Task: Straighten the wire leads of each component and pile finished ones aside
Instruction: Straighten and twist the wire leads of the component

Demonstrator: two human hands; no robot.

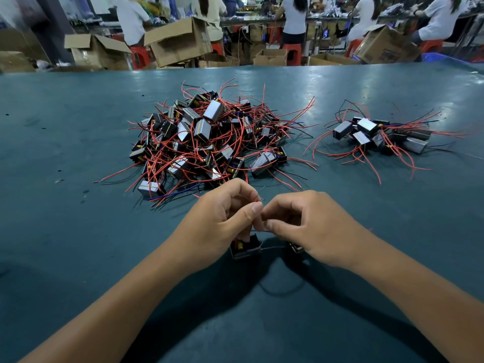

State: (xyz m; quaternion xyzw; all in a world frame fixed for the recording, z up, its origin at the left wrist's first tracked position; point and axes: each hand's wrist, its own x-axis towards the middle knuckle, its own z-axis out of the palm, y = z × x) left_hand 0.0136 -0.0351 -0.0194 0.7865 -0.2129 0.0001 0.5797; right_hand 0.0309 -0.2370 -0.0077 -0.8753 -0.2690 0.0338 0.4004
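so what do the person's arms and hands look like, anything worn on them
Both forearms are bare up to the frame edge: no sleeves, gloves, watch or bracelets show. The left hand and right hand carry no visible rings. Fingernails are short and unpainted.

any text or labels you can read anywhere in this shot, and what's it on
No text can be read here.
Tilted cardboard box at the far right: dark blue print on its side, too blurred to read.
Other cardboard boxes: no legible marking.
Components in the big pile and the small pile: yellow stripes and bare casings, no readable labels.
Component under the hands: no visible marking.
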